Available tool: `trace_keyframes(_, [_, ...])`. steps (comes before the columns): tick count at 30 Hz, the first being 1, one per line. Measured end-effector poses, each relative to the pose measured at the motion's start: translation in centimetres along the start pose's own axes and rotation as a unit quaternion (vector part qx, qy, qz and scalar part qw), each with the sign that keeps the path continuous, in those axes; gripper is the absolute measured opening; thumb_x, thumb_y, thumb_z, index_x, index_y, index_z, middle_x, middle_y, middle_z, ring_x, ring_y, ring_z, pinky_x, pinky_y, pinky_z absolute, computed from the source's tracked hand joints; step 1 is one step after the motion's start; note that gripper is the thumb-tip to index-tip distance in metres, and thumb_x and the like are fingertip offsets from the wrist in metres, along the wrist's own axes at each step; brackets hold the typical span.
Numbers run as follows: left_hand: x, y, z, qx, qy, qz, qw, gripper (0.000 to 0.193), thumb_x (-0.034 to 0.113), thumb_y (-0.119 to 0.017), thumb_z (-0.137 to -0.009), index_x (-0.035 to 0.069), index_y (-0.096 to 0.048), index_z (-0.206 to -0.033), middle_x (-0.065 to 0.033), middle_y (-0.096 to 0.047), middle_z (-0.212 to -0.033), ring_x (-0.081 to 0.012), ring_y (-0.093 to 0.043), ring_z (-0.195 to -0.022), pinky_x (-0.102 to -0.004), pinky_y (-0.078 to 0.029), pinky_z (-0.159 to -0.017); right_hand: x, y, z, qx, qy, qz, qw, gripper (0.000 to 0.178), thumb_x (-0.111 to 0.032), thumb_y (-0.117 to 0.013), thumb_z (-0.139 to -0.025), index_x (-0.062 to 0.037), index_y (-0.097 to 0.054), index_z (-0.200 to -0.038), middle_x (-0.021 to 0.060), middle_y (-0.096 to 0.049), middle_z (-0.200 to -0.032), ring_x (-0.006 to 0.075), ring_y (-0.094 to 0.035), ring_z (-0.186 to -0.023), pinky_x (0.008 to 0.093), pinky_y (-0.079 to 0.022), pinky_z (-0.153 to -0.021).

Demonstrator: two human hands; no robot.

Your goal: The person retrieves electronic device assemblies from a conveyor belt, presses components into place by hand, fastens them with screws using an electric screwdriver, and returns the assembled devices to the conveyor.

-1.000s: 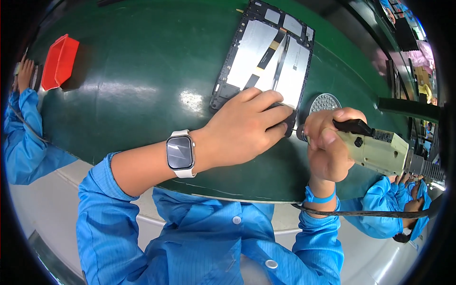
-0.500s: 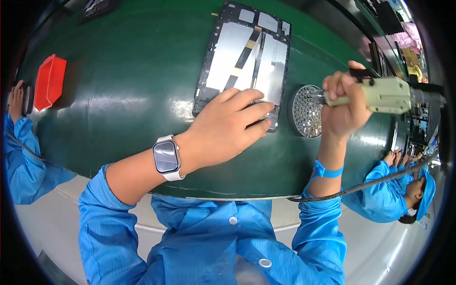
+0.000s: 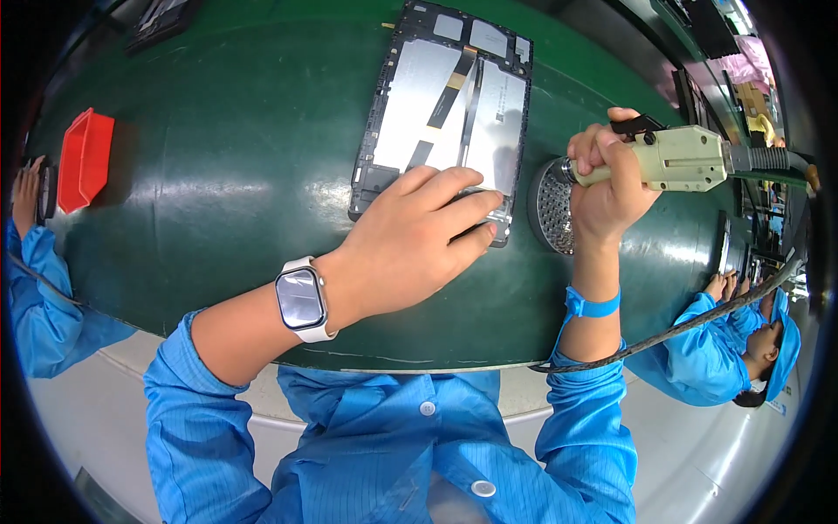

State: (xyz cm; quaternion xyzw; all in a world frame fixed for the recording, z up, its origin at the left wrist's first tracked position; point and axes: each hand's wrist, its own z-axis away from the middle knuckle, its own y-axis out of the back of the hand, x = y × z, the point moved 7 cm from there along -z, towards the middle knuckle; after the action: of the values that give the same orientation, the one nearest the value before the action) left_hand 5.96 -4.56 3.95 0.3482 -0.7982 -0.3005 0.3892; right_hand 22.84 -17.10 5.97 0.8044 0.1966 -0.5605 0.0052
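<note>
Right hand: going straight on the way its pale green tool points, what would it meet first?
Probably the round dish: the pale green tool in the right hand points toward it, though depth at the tip is unclear.

The left hand (image 3: 412,237) lies palm-down, the right hand (image 3: 609,188) curled tight.

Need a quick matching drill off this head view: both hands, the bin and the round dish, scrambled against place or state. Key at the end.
Column one:
1. Left hand
2. Right hand
3. Bin
4. Round dish

Column two:
A. Closed around the power driver
B. Grey, just right of the open device
C. Fingers spread over the near end of the open device
D. Red, toward the left side of the green table

Pairs: 1-C, 2-A, 3-D, 4-B
</note>
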Motion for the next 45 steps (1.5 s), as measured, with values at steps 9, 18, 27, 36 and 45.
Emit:
trace_keyframes(9, [0.0,0.5,-0.1,-0.039,-0.011,-0.002,0.999,0.026,0.009,-0.070,-0.081,0.007,-0.072,-0.107,-0.0079,-0.065,-0.130,-0.0299,-0.059,-0.121,-0.0414,-0.050,-0.090,-0.1,-0.2,-0.1,0.009,0.007,-0.001,1.000,0.024,0.001,-0.061,-0.080,0.0091,-0.059,-0.103,0.0077,-0.055,-0.062,0.0152,-0.050,-0.048,0.0342,-0.047,-0.052])
trace_keyframes(18, [0.0,0.3,0.4,-0.078,-0.012,0.003,0.997,0.035,0.006,-0.065,-0.081,0.007,-0.068,-0.116,-0.0093,-0.060,-0.139,-0.0321,-0.055,-0.128,-0.0439,-0.050,-0.097,-0.3,-0.3,0.0,0.012,0.009,0.003,1.000,0.022,0.002,-0.062,-0.080,0.0085,-0.059,-0.101,0.0063,-0.056,-0.062,0.0146,-0.051,-0.048,0.0325,-0.047,-0.052])
trace_keyframes(27, [-0.2,0.6,0.7,-0.067,-0.010,0.007,0.998,0.032,0.005,-0.067,-0.082,0.012,-0.070,-0.113,-0.0088,-0.060,-0.138,-0.0327,-0.053,-0.132,-0.0425,-0.053,-0.098,-0.3,-0.2,0.2,0.010,0.008,0.005,1.000,0.020,0.002,-0.061,-0.081,0.0081,-0.060,-0.100,0.0060,-0.055,-0.061,0.0143,-0.052,-0.048,0.0315,-0.047,-0.052])
trace_keyframes(36, [-0.6,1.4,1.4,-0.064,0.015,0.013,0.998,0.035,0.000,-0.068,-0.078,0.012,-0.071,-0.111,-0.0098,-0.060,-0.136,-0.0345,-0.051,-0.134,-0.0436,-0.054,-0.098,-3.3,-1.2,1.1,-0.033,0.035,-0.080,0.996,0.036,-0.001,-0.059,-0.084,0.0125,-0.054,-0.117,0.0049,-0.051,-0.064,0.0134,-0.046,-0.050,0.0325,-0.041,-0.051])
trace_keyframes(45, [-0.8,1.6,1.4,-0.048,0.034,0.050,0.997,0.036,0.000,-0.068,-0.076,0.009,-0.073,-0.110,-0.0105,-0.060,-0.131,-0.0363,-0.049,-0.135,-0.0453,-0.054,-0.099,-3.6,-7.0,6.6,-0.153,-0.071,-0.052,0.984,0.036,-0.001,-0.058,-0.084,0.0042,-0.052,-0.120,0.0051,-0.052,-0.069,0.0132,-0.048,-0.056,0.0314,-0.045,-0.057])
